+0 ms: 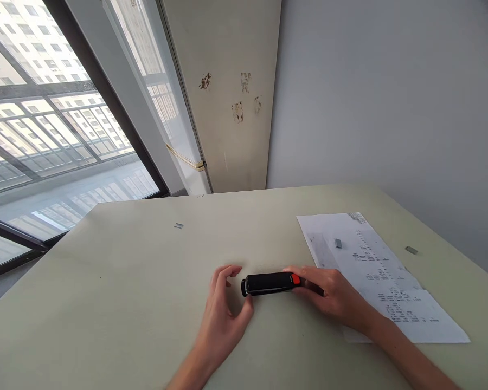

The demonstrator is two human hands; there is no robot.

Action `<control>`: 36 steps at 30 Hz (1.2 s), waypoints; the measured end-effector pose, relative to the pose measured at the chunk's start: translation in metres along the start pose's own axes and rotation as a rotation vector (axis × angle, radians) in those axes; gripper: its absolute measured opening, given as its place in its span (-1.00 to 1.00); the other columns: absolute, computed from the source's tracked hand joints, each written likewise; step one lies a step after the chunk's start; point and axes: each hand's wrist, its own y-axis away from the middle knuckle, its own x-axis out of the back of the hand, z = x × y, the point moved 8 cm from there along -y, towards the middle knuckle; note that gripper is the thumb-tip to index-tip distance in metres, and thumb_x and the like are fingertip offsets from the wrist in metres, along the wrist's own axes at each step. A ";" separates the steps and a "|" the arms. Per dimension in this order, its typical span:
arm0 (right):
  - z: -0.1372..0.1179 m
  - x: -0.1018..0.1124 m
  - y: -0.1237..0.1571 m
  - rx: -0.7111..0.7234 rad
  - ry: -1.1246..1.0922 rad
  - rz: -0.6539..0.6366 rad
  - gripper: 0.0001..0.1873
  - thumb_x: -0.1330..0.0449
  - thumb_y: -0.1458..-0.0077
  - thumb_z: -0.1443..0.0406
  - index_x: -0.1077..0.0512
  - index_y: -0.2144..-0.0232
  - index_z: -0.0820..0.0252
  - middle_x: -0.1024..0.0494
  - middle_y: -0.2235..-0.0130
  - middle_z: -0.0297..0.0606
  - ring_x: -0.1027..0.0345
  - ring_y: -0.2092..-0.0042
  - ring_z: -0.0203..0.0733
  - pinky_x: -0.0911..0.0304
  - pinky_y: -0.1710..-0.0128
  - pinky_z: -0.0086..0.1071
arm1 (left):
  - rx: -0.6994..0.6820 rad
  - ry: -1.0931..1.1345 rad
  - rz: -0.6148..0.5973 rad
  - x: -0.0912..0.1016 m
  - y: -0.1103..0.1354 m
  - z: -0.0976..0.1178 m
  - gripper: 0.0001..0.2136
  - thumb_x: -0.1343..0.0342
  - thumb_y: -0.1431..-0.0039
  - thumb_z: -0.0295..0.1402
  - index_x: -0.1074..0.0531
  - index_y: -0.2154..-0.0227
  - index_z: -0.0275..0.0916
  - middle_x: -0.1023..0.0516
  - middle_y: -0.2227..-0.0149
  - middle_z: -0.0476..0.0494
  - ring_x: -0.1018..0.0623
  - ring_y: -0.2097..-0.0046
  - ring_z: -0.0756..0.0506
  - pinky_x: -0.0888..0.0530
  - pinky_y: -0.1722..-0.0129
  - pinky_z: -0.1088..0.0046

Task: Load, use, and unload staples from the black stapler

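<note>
A black stapler [268,283] with a red patch near its right end lies across the pale table in front of me. My right hand [329,292] grips that right end between thumb and fingers. At the other end is my left hand [226,309], its fingers curved and apart from the thumb. The left thumb tip is close to the stapler's underside; whether it touches I cannot tell. A small grey staple strip [338,244] rests on the printed paper sheet [390,281], which lies partly behind my right forearm.
Thin staple pieces [178,226] lie toward the table's far left. Another small grey strip [411,250] sits right of the paper. The table [117,303] meets a grey wall [382,97] on the right; a cabinet panel [236,146] and a window [57,124] stand beyond it.
</note>
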 end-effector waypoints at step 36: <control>0.001 -0.001 -0.002 -0.078 -0.028 -0.002 -0.56 -0.04 -0.45 0.00 -0.51 -0.12 0.06 -0.61 0.33 -0.29 -0.34 0.43 -0.23 -0.30 0.42 -0.37 | -0.110 -0.139 -0.129 -0.004 -0.008 0.004 -0.83 -0.12 -0.40 -0.19 -0.54 0.17 -0.12 -0.62 0.13 -0.18 -0.57 0.10 -0.20 -0.48 0.08 0.26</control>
